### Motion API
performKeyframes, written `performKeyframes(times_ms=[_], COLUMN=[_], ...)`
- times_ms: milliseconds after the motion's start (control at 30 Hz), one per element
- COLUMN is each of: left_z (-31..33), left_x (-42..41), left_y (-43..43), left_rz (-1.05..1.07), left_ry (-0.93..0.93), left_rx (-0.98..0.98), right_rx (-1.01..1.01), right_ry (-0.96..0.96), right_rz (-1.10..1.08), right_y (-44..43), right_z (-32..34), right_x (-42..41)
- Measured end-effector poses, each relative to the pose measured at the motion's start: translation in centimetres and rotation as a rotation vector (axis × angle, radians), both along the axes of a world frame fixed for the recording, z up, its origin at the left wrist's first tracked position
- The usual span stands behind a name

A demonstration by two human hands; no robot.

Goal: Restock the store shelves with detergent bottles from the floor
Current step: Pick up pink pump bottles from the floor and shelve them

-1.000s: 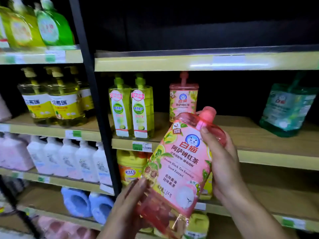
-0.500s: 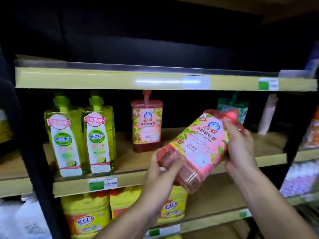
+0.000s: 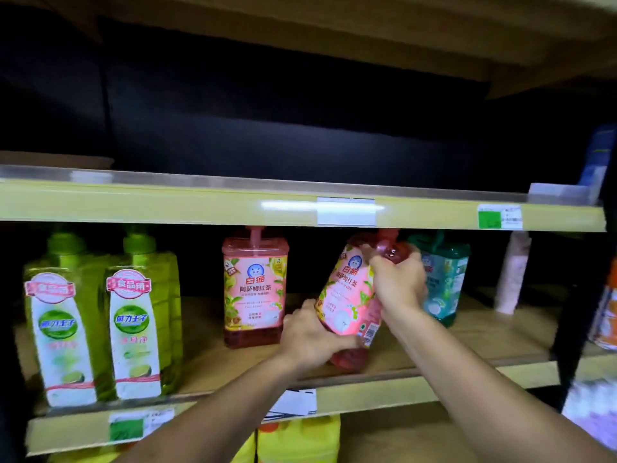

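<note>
Shelf board point(image 3: 484, 335), pink btl point(image 3: 344, 315) leaning, top up-right

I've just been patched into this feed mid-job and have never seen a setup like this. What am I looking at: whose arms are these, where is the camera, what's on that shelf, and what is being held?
There is no machine here: the arms belong to a person working with bare hands. Every picture comes from one wide-angle camera worn on that person's head, looking forward and down, so you see what they see.

The left hand grips the lower part of a pink detergent bottle, and the right hand grips its top. The bottle is tilted, its base low over the wooden shelf; I cannot tell whether it touches.

Standing upright on that shelf are a matching pink bottle to the left, a left green bottle and a right green bottle further left, and a teal bottle behind the right hand.
</note>
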State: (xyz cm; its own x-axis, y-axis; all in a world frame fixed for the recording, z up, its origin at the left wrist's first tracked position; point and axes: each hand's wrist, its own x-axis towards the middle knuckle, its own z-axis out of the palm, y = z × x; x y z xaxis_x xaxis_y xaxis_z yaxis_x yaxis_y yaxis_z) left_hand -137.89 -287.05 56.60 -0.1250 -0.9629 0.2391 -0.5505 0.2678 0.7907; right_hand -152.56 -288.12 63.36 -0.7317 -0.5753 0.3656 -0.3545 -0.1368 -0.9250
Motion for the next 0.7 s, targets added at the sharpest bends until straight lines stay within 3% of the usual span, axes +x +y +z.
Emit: performKeyframes(times_ms=[167,300,400,500,700], left_z=[-2.0,-3.2,-3.5,-3.9,-4.0], left_x=[-0.4,-0.7,-0.9,-0.9,-1.6], left_y=[-2.0,-3.7,-4.6,-4.8,-4.5], left_rz=[0.066,0.072,0.108,0.120,0.109], left_ry=[0.047,0.096,0.059,-0.030,0.056], left_rx=[0.025,0.075,0.072,0.056,0.074], right_rx=[-0.025,-0.098,-0.085,0.059,0.014], right_ry=[0.196,0.478,0.510,0.571,0.587], right_rz=[0.070,0.049,0.034,0.023,0.139], right_y=[-2.3,-3.9,-5.4,-6.6,-5.5], right_z=[-1.4,-2.3,-2.6,-2.4,-4.8], right_x=[1.2,3.1,3.7,3.8,3.0])
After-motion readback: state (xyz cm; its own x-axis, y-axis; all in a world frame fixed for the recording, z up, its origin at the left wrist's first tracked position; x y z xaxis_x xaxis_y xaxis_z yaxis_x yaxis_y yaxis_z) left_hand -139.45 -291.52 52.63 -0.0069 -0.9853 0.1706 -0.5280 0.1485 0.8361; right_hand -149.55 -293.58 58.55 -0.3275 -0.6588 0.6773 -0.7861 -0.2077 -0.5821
